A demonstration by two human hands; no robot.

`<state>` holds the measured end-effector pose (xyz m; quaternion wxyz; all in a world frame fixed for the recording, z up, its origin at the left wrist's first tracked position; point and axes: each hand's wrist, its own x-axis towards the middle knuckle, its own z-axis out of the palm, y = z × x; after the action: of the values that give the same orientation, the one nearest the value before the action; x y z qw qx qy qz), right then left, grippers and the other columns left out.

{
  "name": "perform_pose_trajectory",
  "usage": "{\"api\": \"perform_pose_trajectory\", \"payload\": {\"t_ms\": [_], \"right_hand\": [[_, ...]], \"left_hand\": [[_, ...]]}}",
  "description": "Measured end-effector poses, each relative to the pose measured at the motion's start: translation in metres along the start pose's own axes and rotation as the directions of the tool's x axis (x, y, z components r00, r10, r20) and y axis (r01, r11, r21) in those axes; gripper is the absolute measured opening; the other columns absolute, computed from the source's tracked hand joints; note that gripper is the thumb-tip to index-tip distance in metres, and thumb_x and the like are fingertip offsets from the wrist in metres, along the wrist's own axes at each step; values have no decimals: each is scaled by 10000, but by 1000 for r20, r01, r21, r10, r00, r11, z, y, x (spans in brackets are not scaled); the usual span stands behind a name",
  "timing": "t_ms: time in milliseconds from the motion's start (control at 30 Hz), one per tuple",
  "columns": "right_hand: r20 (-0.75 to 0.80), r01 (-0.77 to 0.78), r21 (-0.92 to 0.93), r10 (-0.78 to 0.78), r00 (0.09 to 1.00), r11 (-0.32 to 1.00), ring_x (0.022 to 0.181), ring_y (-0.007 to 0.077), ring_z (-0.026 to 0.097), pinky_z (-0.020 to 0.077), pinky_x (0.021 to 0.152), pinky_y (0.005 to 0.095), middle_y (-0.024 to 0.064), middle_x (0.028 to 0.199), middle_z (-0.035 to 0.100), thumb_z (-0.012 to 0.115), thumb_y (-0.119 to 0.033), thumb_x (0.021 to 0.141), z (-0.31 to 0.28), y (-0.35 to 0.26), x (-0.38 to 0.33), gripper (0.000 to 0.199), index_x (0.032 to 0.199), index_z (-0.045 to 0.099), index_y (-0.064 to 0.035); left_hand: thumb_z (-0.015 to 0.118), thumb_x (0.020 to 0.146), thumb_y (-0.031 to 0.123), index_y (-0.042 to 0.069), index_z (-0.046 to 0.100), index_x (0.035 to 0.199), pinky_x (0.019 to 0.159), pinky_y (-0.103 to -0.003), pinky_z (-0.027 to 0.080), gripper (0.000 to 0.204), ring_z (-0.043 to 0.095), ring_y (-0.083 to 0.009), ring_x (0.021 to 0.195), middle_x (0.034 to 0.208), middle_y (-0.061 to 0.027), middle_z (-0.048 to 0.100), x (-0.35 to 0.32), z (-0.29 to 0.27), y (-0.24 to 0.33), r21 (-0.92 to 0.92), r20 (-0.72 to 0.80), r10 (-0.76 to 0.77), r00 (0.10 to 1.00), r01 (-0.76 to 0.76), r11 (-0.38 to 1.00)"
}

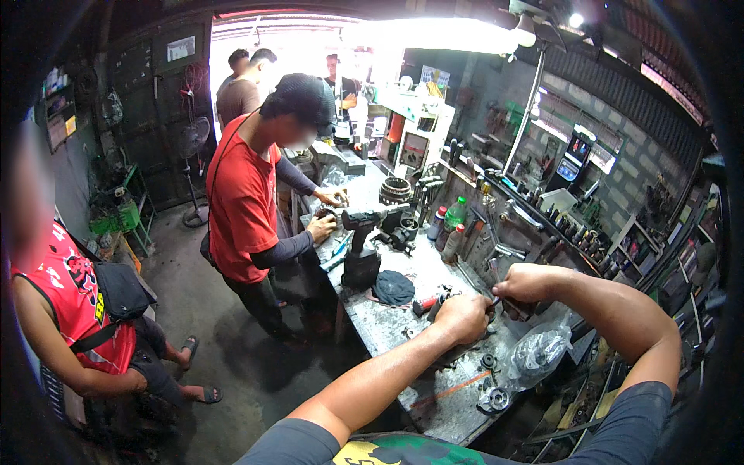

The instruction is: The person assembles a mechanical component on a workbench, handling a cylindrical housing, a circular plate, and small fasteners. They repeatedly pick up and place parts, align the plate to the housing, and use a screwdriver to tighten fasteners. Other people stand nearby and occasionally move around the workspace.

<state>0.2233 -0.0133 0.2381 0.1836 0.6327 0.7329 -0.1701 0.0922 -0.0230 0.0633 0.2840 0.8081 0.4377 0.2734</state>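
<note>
We see both hands closed on a small dark metal part (496,304) at the desk's (387,325) right edge: left hand (463,316) fisted over it, right hand (525,282) pinching its end. Loose round steel bearings (493,399) and a clear plastic bag (536,353) lie just beside; a slip could likely knock them off.

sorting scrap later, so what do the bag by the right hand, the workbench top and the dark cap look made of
Bag: clear thin plastic, crinkled and glossy. Workbench top: seemingly painted metal, grey, scuffed, stained. Cap: dark soft cloth, slumped and matte.
</note>
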Motion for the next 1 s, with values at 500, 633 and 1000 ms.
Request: {"api": "perform_pose_trajectory", "payload": {"t_ms": [500,633,1000], "right_hand": [[-153,282,-456,-387,909,844,901,477,764,605,824,582,234,898,778,597,-414,1092,31,22,12,438,916,769,-52],[-346,288,-318,-394,852,903,925,497,755,595,874,596,283,917,766,559,-430,1118,52,20,7,505,952,775,-5],[-70,414,-558,-538,840,719,1137,355,728,468,1146,532,110,1092,789,757,-279,969,38,42,12,241,1151,844,-147]], "left_hand": [[650,971,275,150,799,1254,957,-541,619,344,771,-434,1074,1135,-219,799,5,17,-8,24,-53,9,999,-8,1000],[657,968,267,145,850,1112,956,-526,623,270,782,-412,1058,1104,-212,810,-3,19,-7,-86,-102,-8,995,-1,996],[691,961,264,63,824,1030,908,-569,615,251,780,-448,991,1010,-254,791,-7,12,-3,-8,-149,44,988,-45,999]]}}
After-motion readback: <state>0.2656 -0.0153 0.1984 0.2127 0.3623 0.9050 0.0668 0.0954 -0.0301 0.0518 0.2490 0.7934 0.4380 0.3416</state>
